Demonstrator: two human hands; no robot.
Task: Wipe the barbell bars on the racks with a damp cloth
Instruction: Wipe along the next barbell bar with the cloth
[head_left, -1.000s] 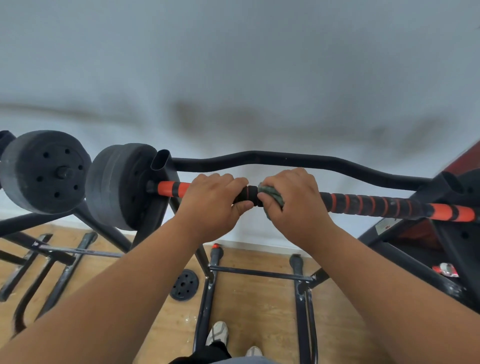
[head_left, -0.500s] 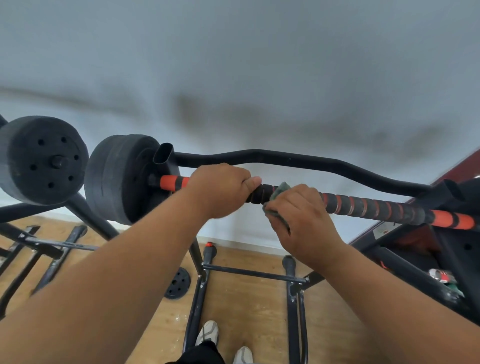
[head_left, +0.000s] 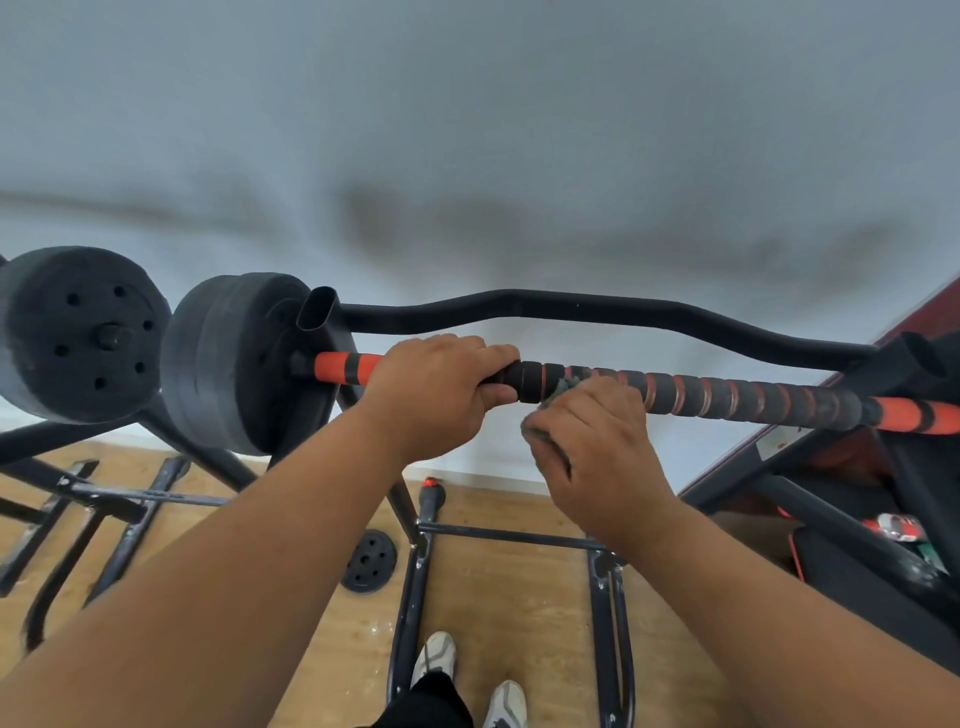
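A barbell bar (head_left: 737, 399) with black and orange striped grip lies across the rack in front of me. Black weight plates (head_left: 234, 364) sit on its left end. My left hand (head_left: 436, 395) grips the bar left of centre, fingers curled over the top. My right hand (head_left: 597, 452) holds a small grey-green cloth (head_left: 563, 387) bunched in its fingers, just below and against the underside of the bar. Most of the cloth is hidden in the hand.
A curved black bar (head_left: 597, 312) rests behind the striped one. Another plate-loaded bar end (head_left: 78, 332) is at far left. Black rack legs (head_left: 415, 571) and a loose small plate (head_left: 371, 560) stand on the wooden floor. A dark bench (head_left: 857, 519) is at right.
My right hand with the cloth has come off the top of the bar and dropped to its underside. My left hand keeps its grip.
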